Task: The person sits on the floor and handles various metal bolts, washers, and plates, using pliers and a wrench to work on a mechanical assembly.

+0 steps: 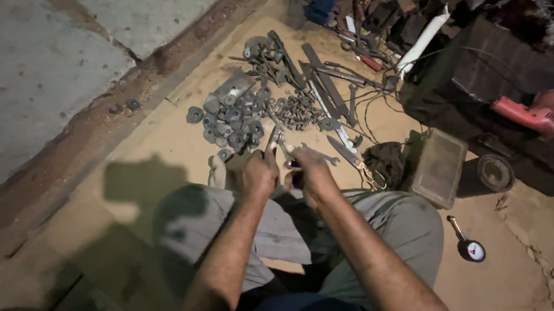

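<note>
both forearms reach over my knees, left hand (260, 172) and right hand (308, 167) closed on a stiff, light metal wrench (276, 142) above scattered nuts (234, 121), best gripped mid-shank.

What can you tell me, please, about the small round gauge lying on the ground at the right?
The gauge lies flat on the bare tan ground, to the right of the person's right knee and apart from both hands. It has a round dark casing around a white dial face with a touch of red, and a short thin stem, seemingly metal, running up and to the left to a small tip. Nothing touches it; the grey rectangular box sits further up.
</note>
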A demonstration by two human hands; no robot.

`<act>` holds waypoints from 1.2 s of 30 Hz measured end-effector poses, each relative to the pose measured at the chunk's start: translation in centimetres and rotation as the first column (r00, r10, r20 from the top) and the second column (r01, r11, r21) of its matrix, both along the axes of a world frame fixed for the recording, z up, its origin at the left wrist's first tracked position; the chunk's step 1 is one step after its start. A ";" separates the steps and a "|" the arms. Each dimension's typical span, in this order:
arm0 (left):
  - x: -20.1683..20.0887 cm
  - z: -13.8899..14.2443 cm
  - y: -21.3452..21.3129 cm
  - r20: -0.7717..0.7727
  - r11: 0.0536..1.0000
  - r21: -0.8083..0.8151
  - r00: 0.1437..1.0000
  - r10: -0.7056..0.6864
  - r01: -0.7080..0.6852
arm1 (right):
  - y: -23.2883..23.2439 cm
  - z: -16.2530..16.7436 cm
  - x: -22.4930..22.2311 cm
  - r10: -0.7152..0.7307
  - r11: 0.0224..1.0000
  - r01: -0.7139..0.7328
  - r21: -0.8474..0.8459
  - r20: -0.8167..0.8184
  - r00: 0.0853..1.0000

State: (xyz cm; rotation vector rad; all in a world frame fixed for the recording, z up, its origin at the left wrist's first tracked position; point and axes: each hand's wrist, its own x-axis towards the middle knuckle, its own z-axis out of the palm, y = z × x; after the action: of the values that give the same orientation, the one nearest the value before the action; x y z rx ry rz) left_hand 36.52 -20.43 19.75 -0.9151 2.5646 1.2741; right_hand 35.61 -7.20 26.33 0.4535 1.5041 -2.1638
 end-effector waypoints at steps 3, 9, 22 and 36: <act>0.0 0.4 -0.2 0.014 0.999 0.010 0.999 -0.034 0.034 | 0.4 0.1 0.1 0.225 0.973 -0.212 -0.086 0.186 0.956; 0.1 -1.6 -0.3 -0.106 0.985 0.161 0.993 -0.046 0.063 | 0.6 0.5 0.1 0.308 0.951 -0.300 -0.074 0.189 0.932; -0.3 -6.6 -0.6 -0.210 0.970 0.183 0.970 -0.122 0.161 | 2.3 -4.7 1.5 0.547 0.837 -0.543 0.068 -0.068 0.834; -0.4 -3.4 -0.7 -0.126 0.973 0.141 0.978 -0.165 0.182 | 3.5 -9.5 1.0 0.614 0.778 -0.555 0.293 -0.170 0.771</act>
State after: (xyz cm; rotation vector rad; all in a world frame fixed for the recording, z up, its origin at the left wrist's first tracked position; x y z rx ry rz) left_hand 36.10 -21.11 16.37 -0.5917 2.5208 1.4825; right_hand 36.57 -3.66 16.82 -0.2375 1.7474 -1.5930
